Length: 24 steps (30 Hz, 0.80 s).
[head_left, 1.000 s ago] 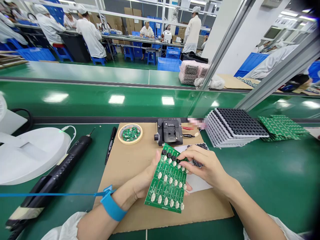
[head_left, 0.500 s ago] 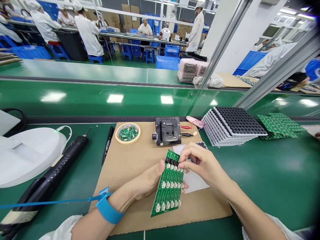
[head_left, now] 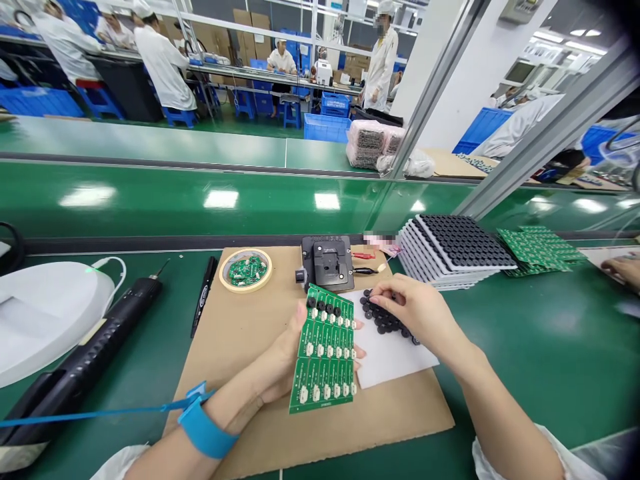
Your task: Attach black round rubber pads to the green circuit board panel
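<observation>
Circuit board (head_left: 324, 350) — left hand (head_left: 280, 357) half-hidden

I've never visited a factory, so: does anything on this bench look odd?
Nothing looks damaged, including the green circuit board in the left hand. The one untidy spot is a loose heap of small black round parts on a white sheet by the right hand; those on the stacked trays sit in neat rows.

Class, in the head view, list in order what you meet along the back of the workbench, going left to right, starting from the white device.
white device, black electric screwdriver, black marker, tape ring holding a circuit board, black test fixture, stacked trays of black parts, stacked green circuit boards
</observation>
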Tool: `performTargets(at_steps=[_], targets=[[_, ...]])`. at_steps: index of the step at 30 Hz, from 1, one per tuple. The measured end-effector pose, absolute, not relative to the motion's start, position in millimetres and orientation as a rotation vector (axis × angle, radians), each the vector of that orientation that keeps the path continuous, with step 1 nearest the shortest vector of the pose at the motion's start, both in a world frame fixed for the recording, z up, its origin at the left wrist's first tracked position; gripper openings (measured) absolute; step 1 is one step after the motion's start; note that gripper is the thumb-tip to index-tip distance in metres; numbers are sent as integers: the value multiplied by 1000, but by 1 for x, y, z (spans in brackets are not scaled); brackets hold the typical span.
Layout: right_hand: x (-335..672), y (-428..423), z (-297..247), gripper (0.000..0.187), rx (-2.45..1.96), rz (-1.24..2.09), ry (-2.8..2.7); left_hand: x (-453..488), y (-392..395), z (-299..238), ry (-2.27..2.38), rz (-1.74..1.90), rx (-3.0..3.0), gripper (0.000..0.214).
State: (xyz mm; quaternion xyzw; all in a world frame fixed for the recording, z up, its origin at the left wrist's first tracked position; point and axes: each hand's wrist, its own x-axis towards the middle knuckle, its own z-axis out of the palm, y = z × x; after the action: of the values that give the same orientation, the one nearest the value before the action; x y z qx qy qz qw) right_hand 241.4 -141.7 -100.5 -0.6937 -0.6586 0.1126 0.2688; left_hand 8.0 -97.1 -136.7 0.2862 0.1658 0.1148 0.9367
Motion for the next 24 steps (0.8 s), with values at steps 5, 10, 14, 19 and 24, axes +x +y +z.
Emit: performTargets(at_steps=[5,10,14,19,24], targets=[[226,-144,-113,5,-2047,121,-1962,9,-100,-131,410,271,652,98],[212,-141,-114,8,-2237,97,-1937,11,-101,-128,444,287,626,98],[208,-136,-117,8,-2289,67,-1881,11,-101,-125,455,290,617,95],[216,-136,-123,5,-2093,173,-1774,10,-100,-122,468,286,595,96],[221,-138,-121,5,-1924,386,-1723,9,-98,-127,483,271,535,98]])
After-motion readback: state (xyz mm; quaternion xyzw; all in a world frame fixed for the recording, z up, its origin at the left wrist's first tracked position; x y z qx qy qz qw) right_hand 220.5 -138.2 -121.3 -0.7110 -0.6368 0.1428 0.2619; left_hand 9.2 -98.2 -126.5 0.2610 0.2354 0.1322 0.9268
